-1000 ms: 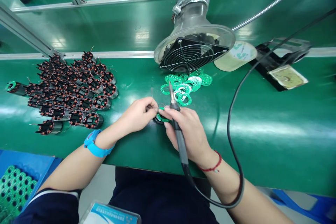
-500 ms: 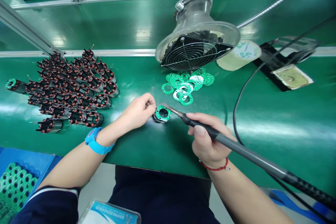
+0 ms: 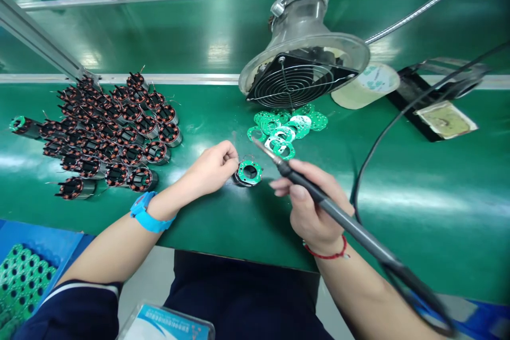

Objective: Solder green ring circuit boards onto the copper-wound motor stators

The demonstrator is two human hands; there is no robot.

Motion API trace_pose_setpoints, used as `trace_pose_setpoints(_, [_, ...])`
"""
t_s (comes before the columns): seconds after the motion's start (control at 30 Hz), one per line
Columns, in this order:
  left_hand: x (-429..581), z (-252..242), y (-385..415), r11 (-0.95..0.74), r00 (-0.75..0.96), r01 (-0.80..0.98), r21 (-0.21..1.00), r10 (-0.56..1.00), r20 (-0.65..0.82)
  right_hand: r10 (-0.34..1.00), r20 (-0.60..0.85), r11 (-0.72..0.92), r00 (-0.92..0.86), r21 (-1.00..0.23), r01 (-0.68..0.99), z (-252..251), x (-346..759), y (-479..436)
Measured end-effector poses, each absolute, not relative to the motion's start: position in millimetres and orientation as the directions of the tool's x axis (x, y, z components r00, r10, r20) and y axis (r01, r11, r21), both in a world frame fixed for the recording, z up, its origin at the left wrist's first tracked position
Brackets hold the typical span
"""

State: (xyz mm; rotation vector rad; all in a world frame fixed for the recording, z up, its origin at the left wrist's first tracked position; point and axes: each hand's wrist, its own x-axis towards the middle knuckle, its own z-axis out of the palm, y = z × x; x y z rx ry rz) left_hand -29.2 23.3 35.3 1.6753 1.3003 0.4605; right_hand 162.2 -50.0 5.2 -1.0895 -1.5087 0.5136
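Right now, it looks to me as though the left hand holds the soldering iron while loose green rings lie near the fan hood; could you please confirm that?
Not quite: the head view shows the soldering iron in the right hand, not the left hand. The loose green rings do lie near the fan hood.

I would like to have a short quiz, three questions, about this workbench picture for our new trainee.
1. Which hand holds the soldering iron?
2. True or false: the iron's tip is touching the green ring nearest to the left hand.
3. Fill in: the group of copper-wound cores stands on the ____ side of the picture.

Key:
1. The right hand.
2. False; the tip is apart from that ring.
3. Left.
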Motion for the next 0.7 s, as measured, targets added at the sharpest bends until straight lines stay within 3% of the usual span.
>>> trace_pose_setpoints(0.1, [-29.1,37.6,22.7,-0.010,0.367,0.559,0.829,0.900,-0.236,0.884,0.466,0.432,-0.038,-0.784,0.446,9.7,155.0,-43.1])
trace_pose_setpoints(0.23, [-28.8,36.3,21.8,-0.043,0.373,0.567,0.822,0.904,-0.210,0.865,0.404,0.501,-0.298,-0.653,0.568,13.8,148.6,-35.3])
trace_pose_setpoints(0.3, [-28.9,34.1,21.7,-0.048,0.376,0.572,0.819,0.903,-0.209,0.863,0.368,0.506,-0.347,-0.630,0.589,13.2,147.4,-33.6])
trace_pose_setpoints(0.43, [-32.9,32.4,21.6,-0.023,0.397,0.518,0.855,0.892,-0.216,0.877,0.372,0.478,-0.303,-0.619,0.624,8.9,150.3,-32.8])
trace_pose_setpoints(0.6, [-39.7,38.9,21.5,-0.108,0.579,0.509,0.854,0.777,-0.246,0.881,0.439,0.436,-0.178,-0.606,0.665,3.8,159.7,-33.3])
trace_pose_setpoints(0.7, [-37.2,40.8,21.9,-0.133,0.550,0.484,0.865,0.815,-0.183,0.855,0.474,0.474,-0.210,-0.550,0.688,3.1,160.6,-34.6])
